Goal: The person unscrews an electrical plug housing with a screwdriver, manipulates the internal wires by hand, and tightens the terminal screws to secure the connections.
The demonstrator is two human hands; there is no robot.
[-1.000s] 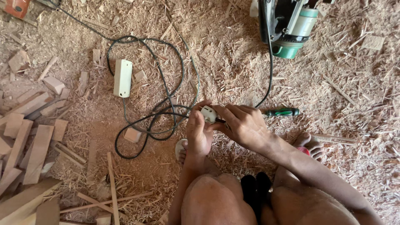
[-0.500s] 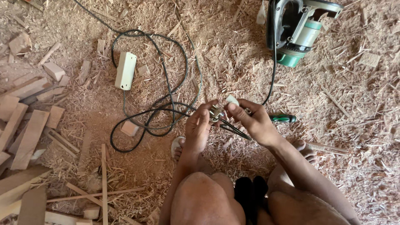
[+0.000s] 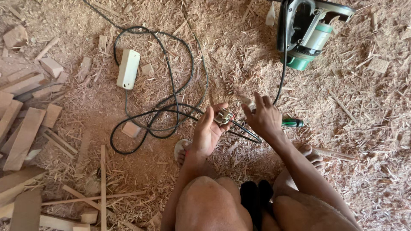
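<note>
Left hand [image 3: 208, 130] cups the opened plug [image 3: 223, 115] with fingers curled around it to steady it over the sawdust, right hand [image 3: 263, 117] pinches something small just beside it, fingertips together, black cable [image 3: 162, 112] trailing off left

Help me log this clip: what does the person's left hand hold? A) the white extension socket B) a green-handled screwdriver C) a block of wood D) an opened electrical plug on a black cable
D: the left hand holds the opened plug with its black cable attached; the screwdriver lies on the ground.
</note>
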